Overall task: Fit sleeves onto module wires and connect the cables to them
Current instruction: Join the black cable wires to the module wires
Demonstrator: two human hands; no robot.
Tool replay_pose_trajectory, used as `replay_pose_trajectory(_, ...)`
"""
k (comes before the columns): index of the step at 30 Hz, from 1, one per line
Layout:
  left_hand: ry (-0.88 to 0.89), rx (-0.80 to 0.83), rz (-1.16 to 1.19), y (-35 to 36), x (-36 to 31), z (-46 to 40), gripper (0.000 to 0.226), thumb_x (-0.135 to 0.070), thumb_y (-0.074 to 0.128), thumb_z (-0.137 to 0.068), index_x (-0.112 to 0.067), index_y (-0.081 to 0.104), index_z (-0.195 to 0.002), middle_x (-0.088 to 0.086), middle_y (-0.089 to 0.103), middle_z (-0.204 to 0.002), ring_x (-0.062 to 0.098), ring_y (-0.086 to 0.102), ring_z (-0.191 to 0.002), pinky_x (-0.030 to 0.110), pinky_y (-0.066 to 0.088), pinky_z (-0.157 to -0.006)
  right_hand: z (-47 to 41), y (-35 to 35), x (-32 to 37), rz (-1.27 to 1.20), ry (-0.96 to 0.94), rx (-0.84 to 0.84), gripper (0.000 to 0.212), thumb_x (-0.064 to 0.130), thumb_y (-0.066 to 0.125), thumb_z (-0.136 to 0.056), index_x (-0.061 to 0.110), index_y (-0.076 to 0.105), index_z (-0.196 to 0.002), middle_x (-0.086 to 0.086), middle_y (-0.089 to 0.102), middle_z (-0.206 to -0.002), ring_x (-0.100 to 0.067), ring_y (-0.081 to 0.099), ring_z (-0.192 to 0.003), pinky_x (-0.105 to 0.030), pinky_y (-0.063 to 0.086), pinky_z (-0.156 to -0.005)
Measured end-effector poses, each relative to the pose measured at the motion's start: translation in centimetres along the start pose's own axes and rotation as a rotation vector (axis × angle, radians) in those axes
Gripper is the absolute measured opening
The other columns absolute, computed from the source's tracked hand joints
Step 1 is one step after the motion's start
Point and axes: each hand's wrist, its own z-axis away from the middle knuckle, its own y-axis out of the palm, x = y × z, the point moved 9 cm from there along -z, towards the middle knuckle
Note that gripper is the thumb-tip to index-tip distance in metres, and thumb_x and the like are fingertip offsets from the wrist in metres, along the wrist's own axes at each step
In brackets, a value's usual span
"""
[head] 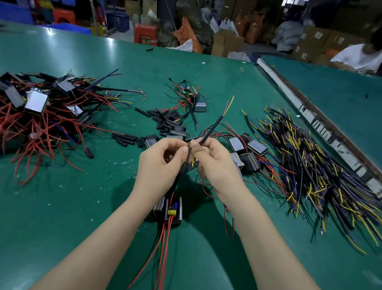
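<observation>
A small open module point(173, 209) with a yellow part inside hangs below my hands, red wires trailing from it toward me. A black sleeve point(181, 172) sits on its upper wires, just under my fingers. My left hand point(159, 163) pinches those wire ends at the sleeve's top. My right hand point(216, 163) grips a black cable point(211, 129) that points up and away, ending in yellow and blue leads. The two hands meet fingertip to fingertip; the joint itself is hidden.
A heap of modules with red wires point(35, 109) lies at the left. Loose black sleeves point(164, 120) and several modules point(249, 149) lie ahead. A pile of black cables with yellow and blue leads point(320, 173) fills the right, beside a table seam point(323, 130). A person point(361, 57) works far right.
</observation>
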Motion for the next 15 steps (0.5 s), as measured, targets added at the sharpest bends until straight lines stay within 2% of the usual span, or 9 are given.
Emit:
replay_pose_trajectory(7,0.059,0.041,-0.144,0.2,-0.4,0.0,0.025,-0.013,0.064,-0.088,-0.037,0.063,-0.083,-0.015,0.067,-0.076,0.001,0.054,-0.062,0.017,0.047,-0.066,0.0,-0.5,-0.1,0.026,0.04,-0.033,0.01,0.008,0.051,-0.097,0.014,0.051,-0.089,0.01,0.056,-0.047,0.0,0.031,-0.033,-0.013,0.024,-0.035)
replay_pose_trajectory(12,0.129,0.029,-0.231,0.2,-1.1,0.1,0.013,-0.014,0.063,-0.089,-0.018,0.073,-0.098,-0.006,0.07,-0.089,0.008,0.063,-0.083,0.023,0.049,-0.079,-0.1,-0.4,-0.3,0.023,0.075,0.001,0.011,0.011,0.051,-0.098,0.015,0.05,-0.088,0.006,0.056,-0.049,-0.004,0.028,-0.033,-0.016,0.022,-0.034)
replay_pose_trajectory(15,0.141,-0.016,-0.255,-0.2,-1.3,0.1,0.012,-0.015,0.064,-0.089,-0.017,0.074,-0.093,-0.006,0.07,-0.086,0.007,0.061,-0.08,0.027,0.049,-0.078,0.0,-0.2,-0.3,0.039,0.085,0.021,0.011,0.012,0.05,-0.098,0.016,0.049,-0.088,0.007,0.056,-0.049,-0.005,0.029,-0.033,-0.016,0.021,-0.035)
